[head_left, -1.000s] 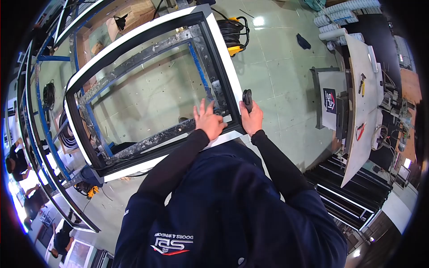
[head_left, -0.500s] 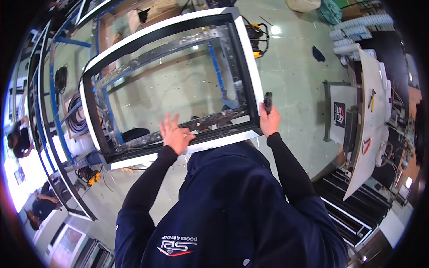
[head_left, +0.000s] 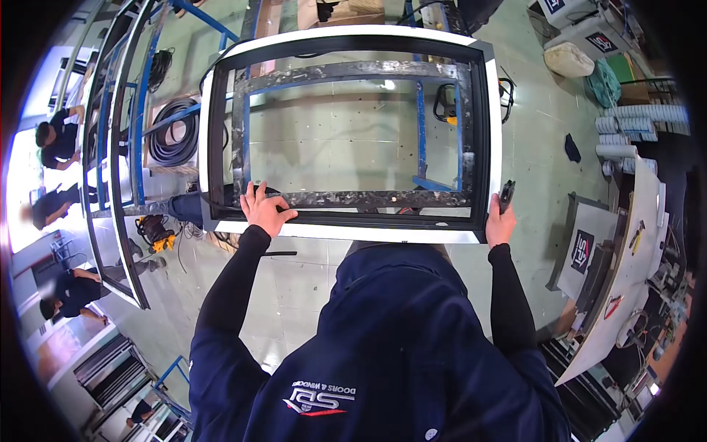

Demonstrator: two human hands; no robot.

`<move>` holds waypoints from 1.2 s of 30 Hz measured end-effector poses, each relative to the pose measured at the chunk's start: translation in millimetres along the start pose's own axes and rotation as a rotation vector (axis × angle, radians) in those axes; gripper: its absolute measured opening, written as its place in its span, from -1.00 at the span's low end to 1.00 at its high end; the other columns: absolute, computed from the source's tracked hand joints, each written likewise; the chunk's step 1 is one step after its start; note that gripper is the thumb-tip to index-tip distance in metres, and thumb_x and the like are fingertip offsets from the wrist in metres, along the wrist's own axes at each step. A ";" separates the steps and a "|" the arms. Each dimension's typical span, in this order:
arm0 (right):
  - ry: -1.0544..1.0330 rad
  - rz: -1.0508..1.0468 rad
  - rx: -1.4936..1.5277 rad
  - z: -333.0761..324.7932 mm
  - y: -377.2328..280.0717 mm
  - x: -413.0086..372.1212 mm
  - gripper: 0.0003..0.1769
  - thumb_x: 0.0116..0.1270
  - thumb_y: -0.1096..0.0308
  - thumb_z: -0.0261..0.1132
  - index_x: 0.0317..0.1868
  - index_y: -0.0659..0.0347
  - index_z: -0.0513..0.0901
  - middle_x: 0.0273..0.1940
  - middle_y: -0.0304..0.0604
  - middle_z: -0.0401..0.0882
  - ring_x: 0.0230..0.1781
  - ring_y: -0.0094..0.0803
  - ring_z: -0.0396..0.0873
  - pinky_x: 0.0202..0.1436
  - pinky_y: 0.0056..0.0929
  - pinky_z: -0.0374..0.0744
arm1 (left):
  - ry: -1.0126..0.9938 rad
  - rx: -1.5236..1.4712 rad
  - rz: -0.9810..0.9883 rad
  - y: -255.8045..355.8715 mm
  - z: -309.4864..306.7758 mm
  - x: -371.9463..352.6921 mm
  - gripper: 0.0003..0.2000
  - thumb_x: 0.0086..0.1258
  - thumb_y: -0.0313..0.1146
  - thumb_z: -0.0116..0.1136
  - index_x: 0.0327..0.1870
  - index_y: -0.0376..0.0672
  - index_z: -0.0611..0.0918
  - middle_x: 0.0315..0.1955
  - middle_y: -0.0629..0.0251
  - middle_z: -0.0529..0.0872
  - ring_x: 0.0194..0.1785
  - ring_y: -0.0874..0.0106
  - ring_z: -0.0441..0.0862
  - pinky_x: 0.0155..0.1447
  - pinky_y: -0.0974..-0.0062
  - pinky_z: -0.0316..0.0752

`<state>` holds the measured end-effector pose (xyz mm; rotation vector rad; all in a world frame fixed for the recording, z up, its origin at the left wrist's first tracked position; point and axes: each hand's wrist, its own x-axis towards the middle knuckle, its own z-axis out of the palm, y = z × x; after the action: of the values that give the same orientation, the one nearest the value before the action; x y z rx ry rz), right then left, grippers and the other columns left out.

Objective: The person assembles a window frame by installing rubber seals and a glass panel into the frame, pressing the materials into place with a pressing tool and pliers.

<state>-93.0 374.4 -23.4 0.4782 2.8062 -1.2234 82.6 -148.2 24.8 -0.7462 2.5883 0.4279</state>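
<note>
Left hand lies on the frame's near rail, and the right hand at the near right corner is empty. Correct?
Not quite. The head view shows the right hand holding a black tool at the near right corner of the frame. The left hand does lie on the near rail.

Under your left grip [head_left: 264, 210], the window frame [head_left: 353, 233] shows smooth, satin white and black faces, metal by its look. The rack [head_left: 353, 199] below is rough grey steel, spattered, with blue-painted bars. Your right grip [head_left: 501, 225] closes on a matt black tool [head_left: 506, 196], plastic or rubber. The floor [head_left: 294, 272] is glossy pale-green tile. Your sleeve [head_left: 236, 280] is matt black cloth.
</note>
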 end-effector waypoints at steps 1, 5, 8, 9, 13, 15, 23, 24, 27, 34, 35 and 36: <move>0.009 -0.003 -0.019 -0.1 1.1 0.6 -0.49 0.51 -0.03 0.31 0.01 0.37 0.69 -0.15 0.09 0.79 -0.11 -0.10 0.76 0.05 -0.19 0.60 | 0.005 -0.001 0.000 -7.9 -0.6 0.0 -0.75 0.12 0.02 0.57 -0.32 0.13 0.83 0.60 -0.03 0.24 0.73 -0.07 -0.23 0.67 -0.23 -0.41; -0.009 0.009 -0.081 -1.3 6.0 3.3 -0.46 0.54 -0.04 0.29 0.10 0.36 0.69 -0.06 0.09 0.80 0.00 -0.11 0.76 0.13 -0.20 0.60 | 0.033 0.038 0.078 -40.8 1.7 3.3 -0.83 0.17 -0.07 0.53 -0.29 0.16 0.84 0.53 0.03 0.36 0.70 -0.07 -0.09 0.66 -0.23 -0.36; 0.016 -0.028 -0.051 0.7 7.6 1.8 -0.45 0.51 -0.07 0.31 0.09 0.35 0.70 -0.06 0.09 0.80 0.00 -0.07 0.76 0.13 -0.19 0.60 | 0.050 0.065 0.241 -48.4 1.1 6.6 -0.85 0.22 -0.14 0.49 -0.31 0.07 0.80 0.19 0.26 0.61 0.44 0.07 0.34 0.52 -0.03 0.14; 0.021 -0.023 -0.061 1.7 8.1 1.7 -0.44 0.52 -0.07 0.30 0.09 0.35 0.70 -0.06 0.09 0.80 0.00 -0.09 0.76 0.13 -0.19 0.60 | 0.020 0.040 0.287 -48.1 -1.2 10.2 -0.85 0.24 -0.16 0.48 -0.31 0.05 0.79 0.11 0.30 0.65 0.38 0.11 0.42 0.47 0.02 0.26; 0.034 -0.011 -0.083 3.2 9.7 1.2 -0.41 0.53 -0.11 0.28 0.09 0.35 0.72 -0.08 0.05 0.80 -0.05 -0.18 0.75 0.12 -0.21 0.59 | -0.037 0.147 0.344 -44.4 -4.1 13.0 -0.87 0.31 -0.20 0.41 -0.31 -0.01 0.75 -0.19 0.32 0.70 0.12 0.20 0.61 0.18 0.12 0.50; 0.034 0.000 -0.085 2.6 9.4 1.9 -0.40 0.53 -0.13 0.29 0.09 0.34 0.72 -0.11 0.04 0.80 -0.07 -0.19 0.74 0.10 -0.20 0.59 | -0.062 0.105 0.278 -43.6 -4.4 15.1 -0.82 0.26 -0.19 0.46 -0.33 -0.06 0.72 -0.24 0.30 0.71 0.03 0.16 0.65 0.15 0.18 0.53; 0.066 -0.023 -0.051 5.7 7.9 0.3 -0.45 0.52 -0.07 0.31 0.04 0.36 0.71 -0.16 0.05 0.80 -0.12 -0.15 0.74 0.07 -0.19 0.60 | -0.049 0.014 0.219 -49.1 -18.0 26.3 -0.48 0.09 -0.03 0.61 0.07 0.02 0.72 0.14 0.17 0.67 0.38 0.11 0.48 0.42 0.08 0.37; 0.062 -0.010 -0.051 5.8 8.0 0.9 -0.45 0.51 -0.07 0.31 0.04 0.37 0.71 -0.17 0.04 0.80 -0.13 -0.16 0.74 0.07 -0.19 0.59 | 0.009 -0.043 0.260 -60.8 -8.6 29.4 -0.42 0.08 -0.01 0.61 0.14 0.03 0.70 0.17 0.15 0.66 0.40 0.09 0.46 0.45 0.08 0.34; 0.064 -0.010 -0.043 5.1 9.0 1.0 -0.41 0.52 -0.10 0.31 0.03 0.39 0.71 -0.19 0.00 0.80 -0.15 -0.26 0.72 0.05 -0.23 0.60 | -0.032 -0.044 0.303 -72.4 7.1 36.1 -0.25 0.11 0.21 0.52 0.32 0.05 0.64 0.24 0.09 0.63 0.48 0.04 0.38 0.57 0.06 0.20; 0.093 -0.094 -0.007 9.8 13.5 3.1 -0.41 0.55 -0.10 0.28 0.01 0.40 0.70 -0.27 -0.12 0.74 -0.25 -0.38 0.62 -0.01 -0.29 0.58 | -0.285 0.037 0.368 -34.9 4.5 50.2 -0.25 0.17 0.34 0.40 0.32 0.07 0.65 0.24 0.13 0.66 0.49 0.01 0.38 0.59 0.02 0.15; 0.068 -0.056 -0.009 8.8 12.8 2.8 -0.42 0.54 -0.09 0.29 0.02 0.39 0.71 -0.23 -0.06 0.75 -0.20 -0.30 0.66 0.02 -0.26 0.58 | -0.296 0.054 0.389 -26.0 5.0 50.5 -0.26 0.17 0.32 0.40 0.31 0.06 0.65 0.24 0.13 0.66 0.48 -0.01 0.39 0.59 0.01 0.15; 0.044 -0.018 -0.010 6.4 9.4 2.7 -0.43 0.53 -0.08 0.30 0.02 0.39 0.71 -0.19 0.00 0.77 -0.15 -0.23 0.70 0.06 -0.23 0.59 | -0.302 0.043 0.417 -21.4 13.2 54.4 -0.26 0.17 0.34 0.38 0.31 0.07 0.65 0.24 0.14 0.66 0.49 -0.03 0.37 0.58 -0.04 0.14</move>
<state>-93.2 376.5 -34.9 0.4870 2.8580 -1.2156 56.5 -183.9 -15.6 -0.1062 2.4437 0.5565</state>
